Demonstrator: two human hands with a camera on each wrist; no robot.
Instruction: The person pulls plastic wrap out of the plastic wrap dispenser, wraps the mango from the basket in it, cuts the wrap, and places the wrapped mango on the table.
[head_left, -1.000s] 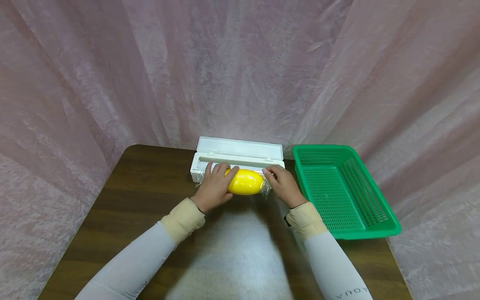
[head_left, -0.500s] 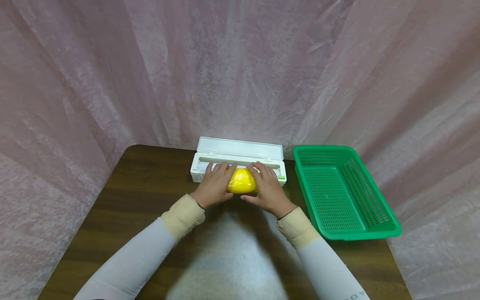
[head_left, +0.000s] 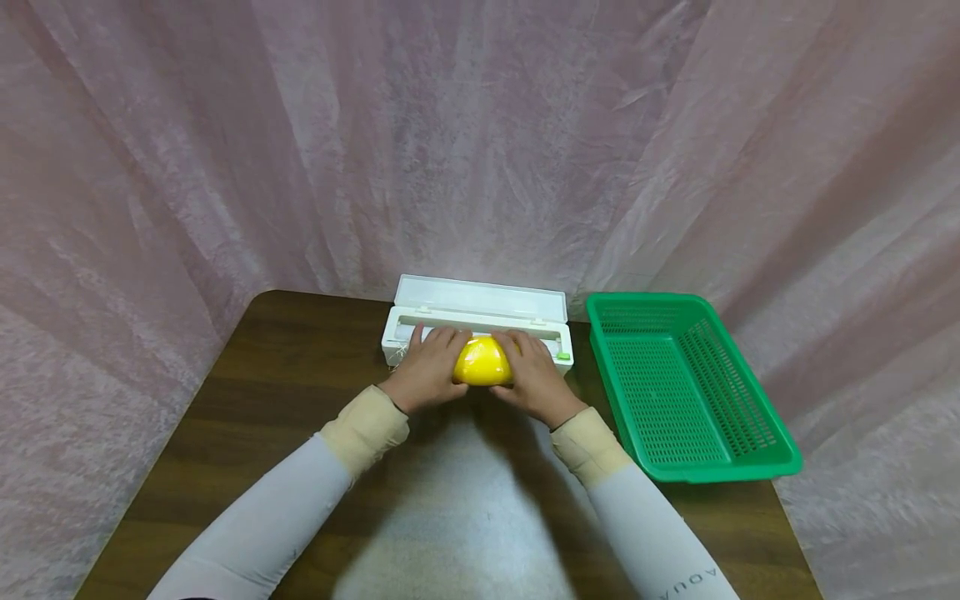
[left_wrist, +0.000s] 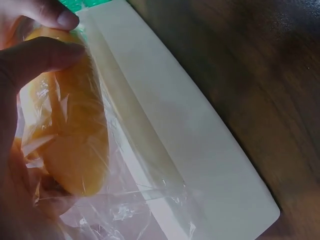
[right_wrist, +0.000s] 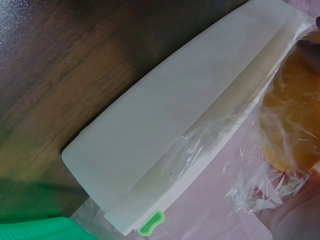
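Observation:
Clear cling film covers a smooth yellow oval fruit [head_left: 482,361], its kind uncertain, held in front of a white cling film dispenser [head_left: 392,343]. My left hand [head_left: 426,371] grips the fruit's left end, and my right hand [head_left: 534,379] grips the right end. In the left wrist view, thumb and finger lie over the film around the yellow fruit [left_wrist: 75,135]. Loose crumpled film [right_wrist: 260,185] sticks out by the right palm in the right wrist view. Parts of the fruit's ends are hidden under the hands.
The dispenser's lid [head_left: 480,296] stands raised at the back, and a small green slider [head_left: 563,356] sits at its right end. On the right is a green plastic basket [head_left: 618,392]. All stand on a dark wooden table [head_left: 300,358] before a pink curtain [head_left: 480,150].
My right hand has left the film end at the right and moved leftward onto the fruit's right side, uncovering the green slider. The left hand has stayed nearly in place.

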